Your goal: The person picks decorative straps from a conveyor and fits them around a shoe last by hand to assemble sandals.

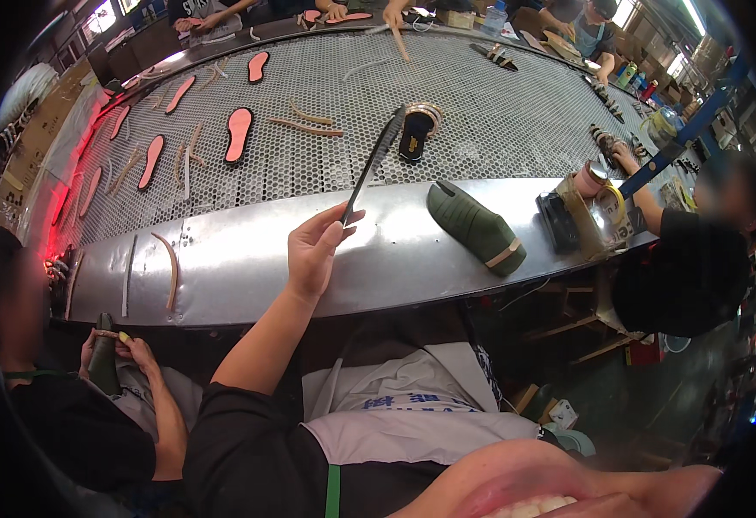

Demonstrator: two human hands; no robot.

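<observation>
My left hand [316,252] is raised over the near metal edge of the worktable. Its thumb and fingers pinch the lower end of a thin, dark shoe sole [373,164], which I see almost edge-on, tilted up to the right. Just beyond its upper end lies a sandal [417,134] with a black footbed and pale straps. To the right, a dark green shoe last [474,226] with a tan band round one end rests on the smooth metal strip [378,259]. My right hand is out of sight.
Pink insoles with black rims [240,135] and curved tan strips [306,128] lie on the perforated belt [309,164]. A cardboard box [598,220] with tape rolls stands at right. Co-workers sit on both sides; the left one holds another green last [103,363]. More work across the table.
</observation>
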